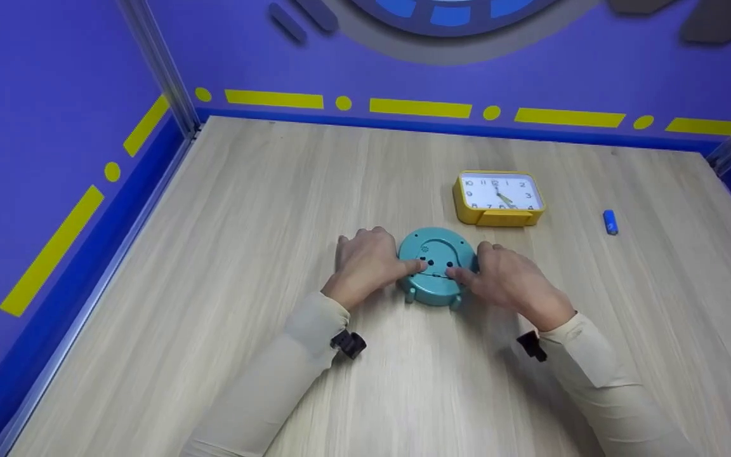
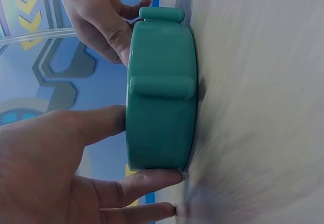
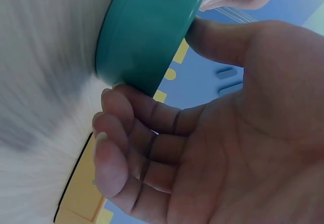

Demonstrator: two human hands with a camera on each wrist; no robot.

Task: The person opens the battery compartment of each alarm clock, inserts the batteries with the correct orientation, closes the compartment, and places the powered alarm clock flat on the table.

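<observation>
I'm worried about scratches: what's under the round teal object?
Beneath the round teal object is the wood-grain tabletop, visible around it. The object's downward side is covered, so anything small there wouldn't show. The left hand and right hand hold opposite sides.

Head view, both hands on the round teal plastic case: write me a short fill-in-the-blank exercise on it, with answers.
1. The person's left hand and right hand hold the round teal plastic case, whose rim shows ____ (number) short legs.
2. The digit each hand lays on the case's upper side is its ____.
3. The small blue cylindrical battery lies to the ____ of the rectangular yellow-framed clock.

Answers: two; thumb; right.
</observation>
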